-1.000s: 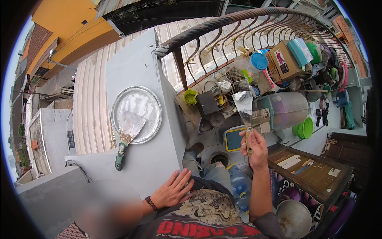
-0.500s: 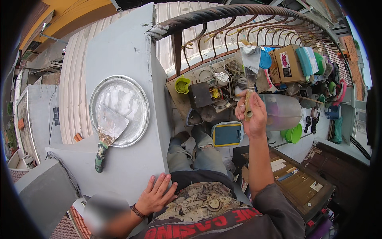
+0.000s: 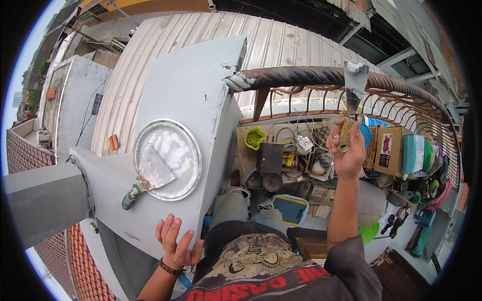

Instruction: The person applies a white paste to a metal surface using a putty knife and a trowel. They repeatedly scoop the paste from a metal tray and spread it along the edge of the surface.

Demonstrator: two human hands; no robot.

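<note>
My right hand (image 3: 348, 148) is closed round the worn wooden handle of a putty knife (image 3: 356, 83), held blade up. White paste clings to its blade, which overlaps the railing in view. Over the grey wall top, my left hand (image 3: 176, 243) hangs with fingers spread and nothing in it. Ahead of it lies a round metal lid (image 3: 187, 173) smeared with white paste. A second, wider scraper (image 3: 155, 169) rests on that lid, its green-and-black handle sticking out past the near-left rim.
A rusty twisted metal railing (image 3: 301, 76) runs from the end of the grey wall (image 3: 191, 75) to the right. Below stand a cardboard box (image 3: 390, 150), a yellow-green pot (image 3: 254, 138), a blue-and-yellow tray (image 3: 290, 209) and a green bucket (image 3: 369, 232). Corrugated roofing (image 3: 135, 65) lies beyond.
My right hand has raised the putty knife farther forward and right, up to the railing. The left hand has come off the wall edge and opened. The view has swung left.
</note>
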